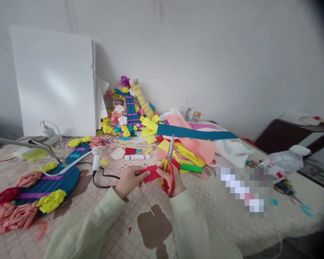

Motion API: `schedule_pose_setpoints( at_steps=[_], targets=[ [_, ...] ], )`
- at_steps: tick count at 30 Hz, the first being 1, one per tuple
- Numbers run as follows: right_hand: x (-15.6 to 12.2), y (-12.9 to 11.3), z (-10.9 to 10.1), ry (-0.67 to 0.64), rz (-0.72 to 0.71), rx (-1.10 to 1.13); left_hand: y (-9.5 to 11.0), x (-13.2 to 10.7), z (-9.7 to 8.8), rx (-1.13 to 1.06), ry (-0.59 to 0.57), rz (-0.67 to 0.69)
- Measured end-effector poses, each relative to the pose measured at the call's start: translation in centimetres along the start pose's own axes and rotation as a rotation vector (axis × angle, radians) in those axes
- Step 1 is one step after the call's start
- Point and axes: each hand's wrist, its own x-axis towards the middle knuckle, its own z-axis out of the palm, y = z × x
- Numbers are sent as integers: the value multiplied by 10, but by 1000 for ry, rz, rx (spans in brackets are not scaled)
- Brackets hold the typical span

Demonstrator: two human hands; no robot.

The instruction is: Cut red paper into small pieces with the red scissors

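Note:
My left hand (128,180) pinches a small piece of red paper (152,173) and also holds a thin wooden stick (146,202) that slants down toward me. My right hand (172,181) is closed through the red handles of a pair of scissors (169,169), blades pointing up and away. The right fingers also touch the red paper's right edge. Both hands hover just above the patterned cloth (205,194) on the table.
A heap of coloured paper strips (189,142) lies just beyond the hands. A glue gun (96,160) with black cord stands to the left. Paper-flower decorated boards (47,181) lie at the left, another (129,108) leans on the wall beside white foam sheets (54,82).

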Motion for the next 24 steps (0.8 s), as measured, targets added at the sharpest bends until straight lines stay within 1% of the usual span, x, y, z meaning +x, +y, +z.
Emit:
schedule_pose_setpoints(
  at_steps=[4, 7, 9, 11, 13, 14, 15, 18, 21, 23, 24],
  targets=[
    [-2, 0, 4, -5, 35, 40, 1, -2, -2, -121, 95, -36],
    [-3, 0, 6, -3, 47, 68, -3, -2, 0, -216, 117, -56],
    [-3, 0, 6, -8, 57, 91, -7, -2, 4, -308, 70, -77],
    [-3, 0, 6, -18, 59, 108, -11, -2, 8, -404, -16, -104],
    [-3, -1, 5, -27, 49, 125, -13, -2, 13, -418, -84, -113],
    [-3, -1, 5, -20, 41, 137, -12, -2, 14, -389, -95, -103],
    [-4, 0, 5, -9, 36, 149, -11, -1, 14, -351, -81, -84],
    [-6, 0, 8, 6, 54, 177, -1, 2, 8, -265, 18, -13],
    [-7, -2, 13, -93, 116, 203, 15, 9, -5, -229, 98, 106],
    [-4, -6, 17, -157, 131, 234, 28, 16, -13, -266, 222, 226],
    [-1, -9, 19, -169, 121, 253, 33, 20, -16, -307, 292, 279]
  ],
)
